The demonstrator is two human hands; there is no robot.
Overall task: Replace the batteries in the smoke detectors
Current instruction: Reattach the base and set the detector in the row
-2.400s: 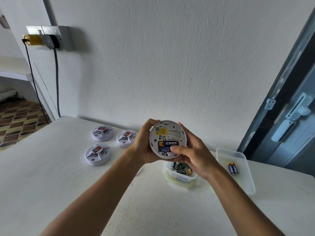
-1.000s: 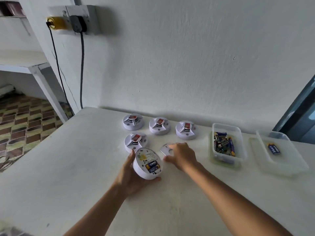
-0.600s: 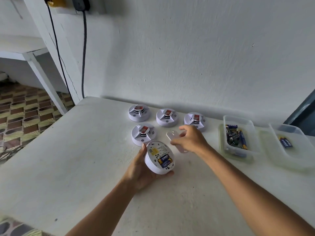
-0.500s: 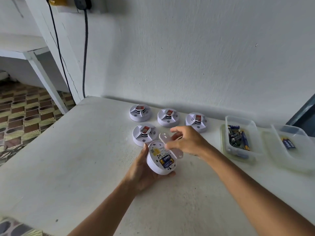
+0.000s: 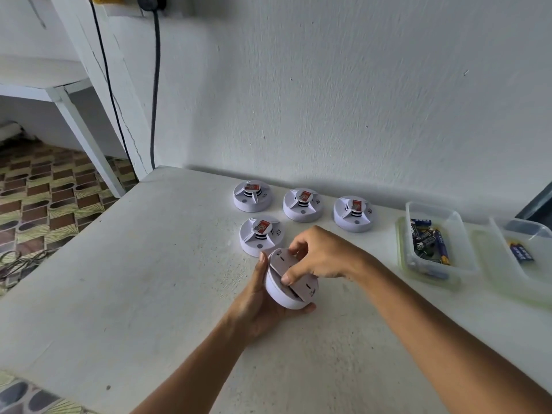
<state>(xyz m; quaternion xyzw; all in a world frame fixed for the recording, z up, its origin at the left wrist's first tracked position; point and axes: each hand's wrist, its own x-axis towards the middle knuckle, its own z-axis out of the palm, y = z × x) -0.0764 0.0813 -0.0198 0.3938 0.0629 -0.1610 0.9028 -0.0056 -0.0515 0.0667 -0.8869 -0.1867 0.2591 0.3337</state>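
cover [image 5: 294,277] now on detector [image 5: 283,295], table edge [image 5: 53,380] clear

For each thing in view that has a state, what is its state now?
Held smoke detector: upside down, gripped by the left hand.
Back cover: laid tilted on the detector, not fully seated, pinched by the right hand.
Four detectors on the table: face up, closed.
Middle container: open, many batteries.
Right container: open, few batteries.
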